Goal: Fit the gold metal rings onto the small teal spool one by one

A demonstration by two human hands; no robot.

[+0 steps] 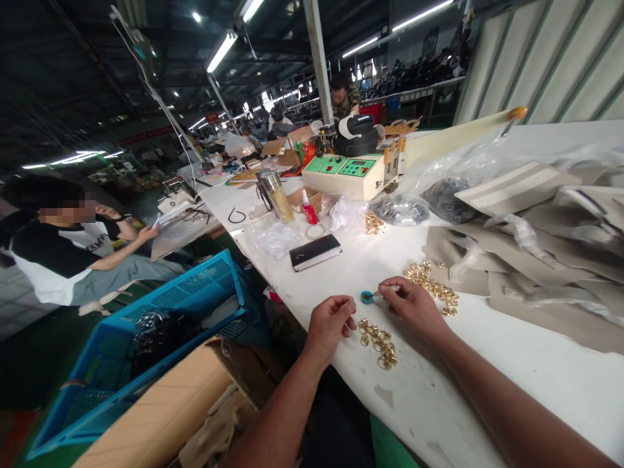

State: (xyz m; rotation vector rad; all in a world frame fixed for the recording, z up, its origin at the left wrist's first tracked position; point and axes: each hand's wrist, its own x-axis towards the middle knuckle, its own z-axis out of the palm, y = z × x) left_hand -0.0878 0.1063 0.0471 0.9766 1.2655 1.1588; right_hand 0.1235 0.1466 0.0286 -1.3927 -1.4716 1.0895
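Observation:
My left hand (pixel 333 325) is raised at the table's edge, its thumb and fingertips pressed together; anything between them is too small to make out. Just right of it lies a small pile of gold rings (pixel 379 343). My right hand (pixel 407 304) pinches a thin stick whose tip reaches toward a small blue cap (pixel 366 297) on the white table (pixel 429 390). The cap holds something yellowish. Beyond my right hand spreads a larger pile of gold metal pieces (pixel 439 289).
A black notebook (pixel 315 252), a red bottle (pixel 309 208) and a green-panelled machine (pixel 341 174) stand farther back. Beige pieces (pixel 521 244) cover the right side. A blue crate (pixel 112 344) and cardboard box (pixel 160 409) are at left, near a seated person (pixel 73 253).

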